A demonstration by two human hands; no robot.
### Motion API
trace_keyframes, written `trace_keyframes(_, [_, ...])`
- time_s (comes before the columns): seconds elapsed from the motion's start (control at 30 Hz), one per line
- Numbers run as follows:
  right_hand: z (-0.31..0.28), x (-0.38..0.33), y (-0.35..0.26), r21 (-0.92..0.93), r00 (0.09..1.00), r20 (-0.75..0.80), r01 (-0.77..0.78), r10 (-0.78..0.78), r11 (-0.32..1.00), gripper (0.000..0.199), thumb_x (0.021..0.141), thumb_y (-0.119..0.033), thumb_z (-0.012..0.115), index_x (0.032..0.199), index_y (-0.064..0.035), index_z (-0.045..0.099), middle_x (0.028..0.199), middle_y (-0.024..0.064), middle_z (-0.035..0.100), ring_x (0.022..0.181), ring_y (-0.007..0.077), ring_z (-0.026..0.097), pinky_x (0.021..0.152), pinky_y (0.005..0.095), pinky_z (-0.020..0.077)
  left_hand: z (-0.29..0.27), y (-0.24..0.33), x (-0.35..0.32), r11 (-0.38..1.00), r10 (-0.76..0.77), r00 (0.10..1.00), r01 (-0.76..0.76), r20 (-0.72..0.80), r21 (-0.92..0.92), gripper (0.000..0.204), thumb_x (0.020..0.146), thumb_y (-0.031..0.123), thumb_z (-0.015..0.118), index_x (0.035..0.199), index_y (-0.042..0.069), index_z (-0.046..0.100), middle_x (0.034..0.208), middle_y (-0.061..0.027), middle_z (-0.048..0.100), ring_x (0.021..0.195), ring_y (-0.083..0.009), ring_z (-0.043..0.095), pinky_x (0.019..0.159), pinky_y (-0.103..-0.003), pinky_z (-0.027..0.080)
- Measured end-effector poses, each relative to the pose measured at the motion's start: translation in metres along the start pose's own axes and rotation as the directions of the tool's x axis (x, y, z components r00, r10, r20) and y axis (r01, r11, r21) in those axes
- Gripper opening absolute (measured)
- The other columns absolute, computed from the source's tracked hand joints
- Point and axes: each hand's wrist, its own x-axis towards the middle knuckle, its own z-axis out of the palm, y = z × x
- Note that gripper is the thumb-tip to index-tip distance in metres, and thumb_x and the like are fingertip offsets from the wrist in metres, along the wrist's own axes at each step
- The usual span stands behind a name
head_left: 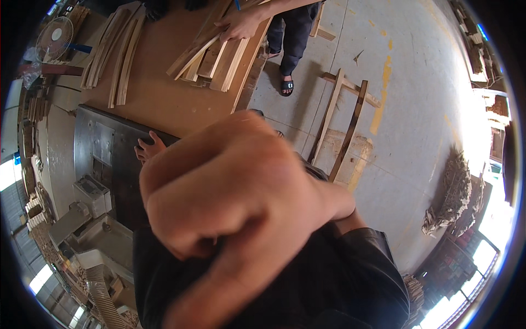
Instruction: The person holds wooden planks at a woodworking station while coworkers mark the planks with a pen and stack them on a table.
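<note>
My right hand (235, 197) fills the middle of the view, very close to the camera. It is curled into a fist with its back toward me, and nothing shows in it. Its dark sleeve (350, 274) runs off to the lower right. Behind it, the fingers of my left hand (149, 148) lie spread on the edge of a dark metal machine table (107, 142); the rest of that hand is hidden by the fist.
Beyond the machine lies a brown board table (159, 88) with piles of wooden strips (118, 52). Another person's hand (241, 24) presses on a stack of strips (213, 55); their legs and sandal (287, 85) stand beside it. A wooden frame (342, 120) lies on the concrete floor, and a fan (55, 35) stands far left.
</note>
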Motion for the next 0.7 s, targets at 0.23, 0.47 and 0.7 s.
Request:
trace_keyframes(0.23, [-0.049, -0.101, 0.019, -0.636, 0.724, -0.221, -0.615, 0.654, 0.466, 0.025, 0.085, -0.026, 0.073, 0.082, -0.0022, 0.067, 0.078, 0.0084, 0.065, 0.066, 0.0223, 0.065, 0.060, 0.0326, 0.0511, 0.005, 0.005, 0.007, 0.999, 0.043, 0.999, -0.043, 0.017, 0.023, 0.073, 0.091, 0.067, 0.042, 0.142, 0.015, 0.045, 0.150, -0.0176, 0.031, 0.141, -0.0306, 0.025, 0.108, -0.053, 0.026])
trace_keyframes(0.47, [-0.154, -0.340, -0.075, -0.493, -0.072, -0.544, -0.779, 0.836, -0.388, 0.070, 0.092, -0.056, 0.055, 0.129, 0.0032, 0.053, 0.137, 0.0276, 0.048, 0.123, 0.0444, 0.049, 0.104, 0.0418, 0.0377, -0.001, 0.002, 0.007, 0.996, 0.088, 0.995, -0.087, -0.049, 0.022, 0.069, 0.090, 0.061, 0.048, 0.139, 0.013, 0.049, 0.148, -0.0182, 0.036, 0.138, -0.0323, 0.030, 0.107, -0.050, 0.028])
trace_keyframes(0.7, [-0.108, -0.331, -0.096, 0.559, -0.529, 0.073, -0.680, 0.845, -0.474, 0.085, 0.092, -0.064, 0.048, 0.145, 0.0014, 0.033, 0.139, 0.0195, 0.049, 0.122, 0.0284, 0.054, 0.103, 0.0435, 0.0445, -0.004, 0.000, 0.006, 0.997, 0.081, 0.995, -0.080, -0.052, 0.007, 0.068, 0.090, 0.061, 0.049, 0.138, 0.012, 0.049, 0.147, -0.0181, 0.036, 0.138, -0.0321, 0.030, 0.108, -0.049, 0.028])
